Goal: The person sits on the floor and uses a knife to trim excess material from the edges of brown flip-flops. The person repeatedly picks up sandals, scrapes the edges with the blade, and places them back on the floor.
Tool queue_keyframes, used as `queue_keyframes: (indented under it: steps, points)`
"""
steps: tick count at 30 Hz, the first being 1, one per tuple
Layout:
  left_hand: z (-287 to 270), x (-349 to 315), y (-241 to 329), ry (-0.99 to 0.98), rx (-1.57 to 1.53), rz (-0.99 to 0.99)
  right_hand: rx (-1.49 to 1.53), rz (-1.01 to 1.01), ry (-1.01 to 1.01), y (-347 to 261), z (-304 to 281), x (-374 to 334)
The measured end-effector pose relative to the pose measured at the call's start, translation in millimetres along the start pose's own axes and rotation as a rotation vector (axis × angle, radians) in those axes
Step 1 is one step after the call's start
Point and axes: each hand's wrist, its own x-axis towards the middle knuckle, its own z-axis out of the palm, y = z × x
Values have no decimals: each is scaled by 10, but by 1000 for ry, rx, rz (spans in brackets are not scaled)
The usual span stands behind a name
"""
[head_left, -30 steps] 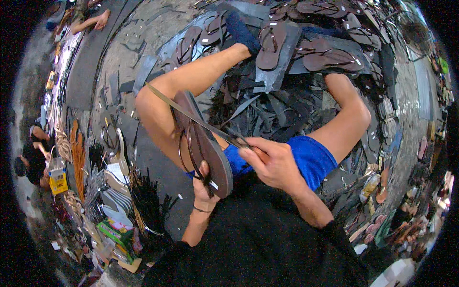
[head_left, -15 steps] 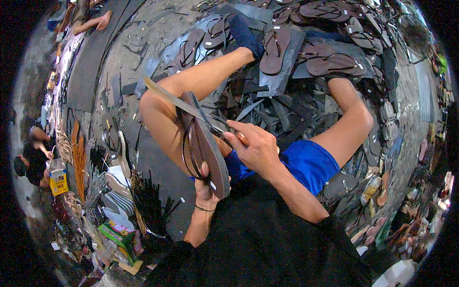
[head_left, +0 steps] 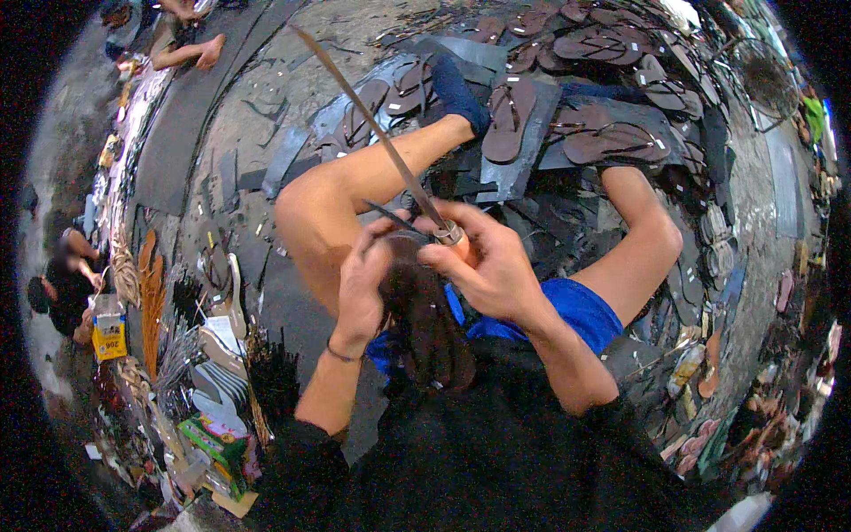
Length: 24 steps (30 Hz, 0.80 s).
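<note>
My right hand [head_left: 492, 266] is closed round the wooden handle of a long knife [head_left: 381, 133]. The blade points up and away to the left, over my bent left leg. With my left hand [head_left: 365, 275] I grip a dark brown flip-flop [head_left: 433, 332] by its far end, and its other end lies toward my black shirt. A thin dark strip [head_left: 387, 215] sticks out between my hands at that far end. Both hands are close together there, and the flip-flop is partly smeared by motion. Its straps cannot be made out.
Several brown flip-flops [head_left: 510, 120] lie on dark rubber sheets [head_left: 514, 182] beyond my legs. Black offcuts cover the floor between my legs. At left are a yellow container [head_left: 109, 337], a green box [head_left: 211, 443] and striped sandals [head_left: 222, 381]. Other people [head_left: 66, 284] sit farther left.
The flip-flop has turned and come nearer my body. My left hand has shifted from its near end to its far end. The knife blade has swung off the sole, pointing more steeply away.
</note>
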Motion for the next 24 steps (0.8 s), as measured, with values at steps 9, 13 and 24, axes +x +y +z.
queue_keyframes:
  steps: [9,13,24]
  points:
    - [-118,17,379,98,45,-27,-344,-119,8,200,-328,-1022]
    - [-51,-95,323,128,98,-79,-391,-178,23,240,-357,-1022]
    - [289,185,542,107,134,-96,109,217,-138,184,-368,-406]
